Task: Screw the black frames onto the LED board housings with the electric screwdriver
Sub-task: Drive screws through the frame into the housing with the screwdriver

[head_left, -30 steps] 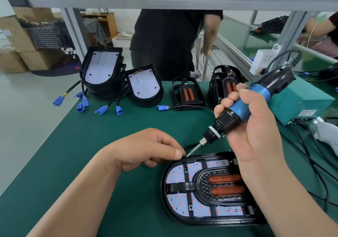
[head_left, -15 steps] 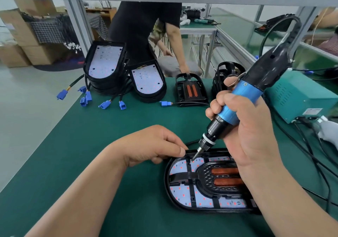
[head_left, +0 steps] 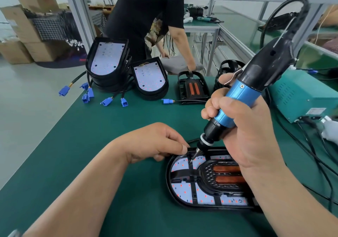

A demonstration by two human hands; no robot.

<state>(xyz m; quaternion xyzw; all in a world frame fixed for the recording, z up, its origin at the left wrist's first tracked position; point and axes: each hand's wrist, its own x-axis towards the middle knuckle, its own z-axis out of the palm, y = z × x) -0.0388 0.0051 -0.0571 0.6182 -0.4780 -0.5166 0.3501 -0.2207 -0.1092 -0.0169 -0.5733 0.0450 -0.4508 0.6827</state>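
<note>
An LED board housing (head_left: 184, 192) lies flat on the green mat in front of me, its white board dotted with red LEDs. A black frame (head_left: 210, 176) with two orange bars sits on top of it. My right hand (head_left: 245, 132) grips the blue and black electric screwdriver (head_left: 237, 97), tilted, with its bit tip down on the frame's upper left part. My left hand (head_left: 155, 143) rests at the housing's upper left rim with fingers curled, thumb and fingertips pressed together beside the bit; whether they pinch a screw is hidden.
At the back stand stacked LED housings (head_left: 108, 62), another housing (head_left: 150, 79), loose black frames (head_left: 192, 88) and blue connectors (head_left: 106, 101). A teal power box (head_left: 300, 97) with cables sits right. A person in black (head_left: 139, 22) stands behind the bench.
The screwdriver has swung more upright and come down, its bit now on the frame. My left hand stayed at the housing's rim. The person behind moved to the left.
</note>
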